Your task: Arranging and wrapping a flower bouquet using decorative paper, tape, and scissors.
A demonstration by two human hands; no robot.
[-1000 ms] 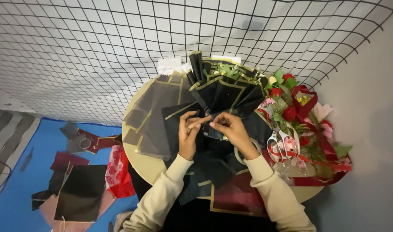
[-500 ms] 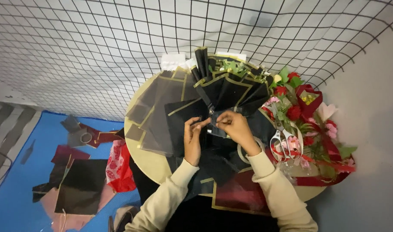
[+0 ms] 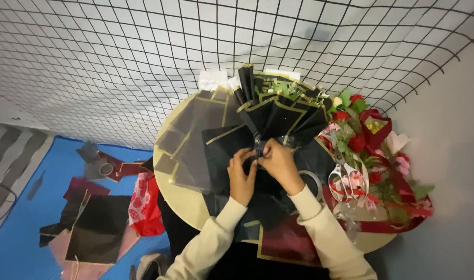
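A bouquet [image 3: 278, 111] wrapped in black paper with gold edges lies on a round beige table [image 3: 182, 199], its flower end pointing away from me. My left hand [image 3: 241, 176] and my right hand [image 3: 279, 165] meet at the bouquet's narrow neck [image 3: 257, 147], fingertips pinched together on the wrap there. Whatever small thing sits between the fingers is hidden. Loose black wrapping sheets [image 3: 195, 145] fan out to the left under the bouquet.
Scissors [image 3: 343, 173] lie on a red and pink flower bouquet [image 3: 374, 155] at the table's right. A tape roll [image 3: 312, 182] sits beside my right wrist. Paper scraps and a red bag [image 3: 143, 205] lie on the blue floor mat [image 3: 19, 207]. A wire grid [image 3: 143, 52] stands behind.
Both hands have moved up and closer together, from holding something apart above the wrap to pinching the bouquet's neck. The view has shifted slightly.
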